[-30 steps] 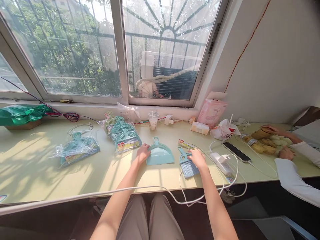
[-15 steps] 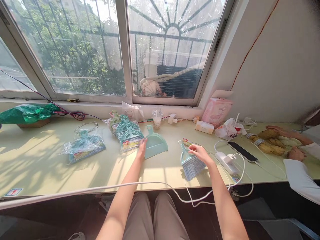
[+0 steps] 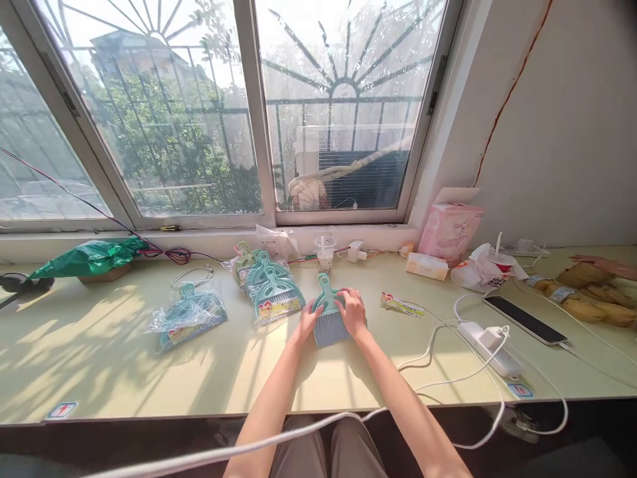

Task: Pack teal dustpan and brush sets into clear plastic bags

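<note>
In front of me a small teal hand brush (image 3: 330,328) with grey bristles lies over the teal dustpan, their handles lined up at the top. The brush hides most of the dustpan. At the left edge, my left hand (image 3: 307,323) grips the dustpan with its thumb on the near side. My right hand (image 3: 353,312) is closed over the right side of the brush, fingers bent across it. A colourful label strip (image 3: 402,305) lies on the table to the right. Left of my hands, wrapped brush-and-dustpan sets (image 3: 279,297) lie in an overlapping row.
Another wrapped set (image 3: 192,312) lies further left. A plastic cup (image 3: 325,253) stands behind my hands. To the right are a power strip (image 3: 490,348), a phone (image 3: 525,320) and loose white cables. A person's hand (image 3: 607,267) rests by yellow-brown bundles (image 3: 592,295) at far right.
My right hand has carried the brush left onto the dustpan, leaving the label strip on the table. The dustpan now sits under the brush. The view has shifted left and up.
</note>
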The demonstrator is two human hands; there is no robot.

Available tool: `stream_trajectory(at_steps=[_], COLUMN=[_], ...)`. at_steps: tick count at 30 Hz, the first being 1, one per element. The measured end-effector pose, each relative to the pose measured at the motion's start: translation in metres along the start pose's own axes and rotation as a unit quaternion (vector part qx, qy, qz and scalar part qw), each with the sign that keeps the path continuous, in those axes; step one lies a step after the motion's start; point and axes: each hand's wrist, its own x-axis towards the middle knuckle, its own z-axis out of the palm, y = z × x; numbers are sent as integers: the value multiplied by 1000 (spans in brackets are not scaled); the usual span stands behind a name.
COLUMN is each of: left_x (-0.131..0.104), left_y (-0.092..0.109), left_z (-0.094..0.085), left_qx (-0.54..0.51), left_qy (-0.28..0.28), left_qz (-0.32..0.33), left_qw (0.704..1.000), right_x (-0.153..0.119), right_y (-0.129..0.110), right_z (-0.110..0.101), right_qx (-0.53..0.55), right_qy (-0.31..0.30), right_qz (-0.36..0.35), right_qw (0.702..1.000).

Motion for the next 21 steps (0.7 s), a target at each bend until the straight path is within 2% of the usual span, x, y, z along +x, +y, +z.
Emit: stream_trajectory(at_steps=[3, 4, 6, 8, 9, 16, 21], left_x=[3, 3, 1, -2, -4, -11, -15], left_y=[1, 2, 6, 9, 10, 17, 28], left_z=[1, 3, 8, 13, 15, 18, 18], left_qx=[-11, -18, -29, -25, -18, 39, 73], left_qy=[-3, -20, -56, -70, -67, -37, -36], left_qz=[-6, -7, -7, -7, -8, 25, 39], left_qw=[1000, 1000, 998, 997, 998, 998, 996], right_x=[1, 2, 4, 6, 6, 5, 4], right_y=[14, 19, 29, 35, 36, 26, 21], right_z=[-8, -12, -21, -25, -26, -24, -26], right_qx=[-5, 24, 100, 156, 171, 204, 209], right_qy=[33, 14, -62, -128, -140, -106, -86], right_qz=[12, 30, 73, 110, 125, 221, 259], right_qw=[999, 999, 990, 973, 967, 948, 939])
